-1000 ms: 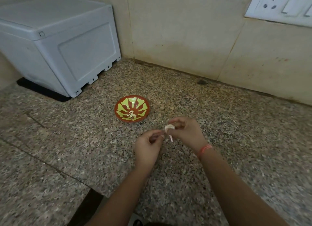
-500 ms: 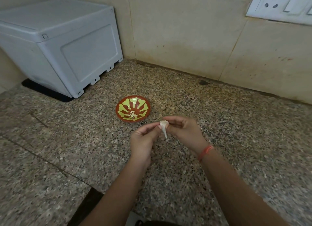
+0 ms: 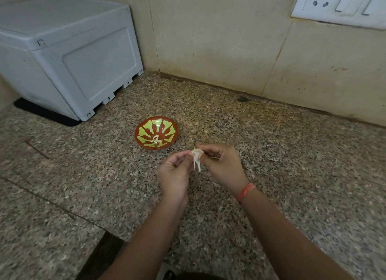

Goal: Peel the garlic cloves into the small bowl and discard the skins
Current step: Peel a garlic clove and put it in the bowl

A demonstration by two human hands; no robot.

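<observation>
A garlic clove point(image 3: 196, 153) sits between the fingertips of both hands, with a thin strip of white skin point(image 3: 197, 164) hanging down from it. My right hand point(image 3: 221, 164) pinches the clove from the right. My left hand point(image 3: 175, 171) pinches it from the left with thumb and forefinger. Both hands hover above the granite counter point(image 3: 83, 185), just to the near right of the small red and green bowl point(image 3: 144, 142). A few pale garlic pieces point(image 3: 156, 140) lie in the bowl's middle.
A grey plastic box point(image 3: 69, 56) on a black mat stands at the back left. A tiled wall with a white socket plate point(image 3: 342, 3) runs along the back. A small dark speck point(image 3: 242, 99) lies by the wall. The counter's front edge has a notch at the lower left.
The hands have drawn closer together around the clove and risen slightly towards the bowl. The strip of skin hangs longer than one second ago.
</observation>
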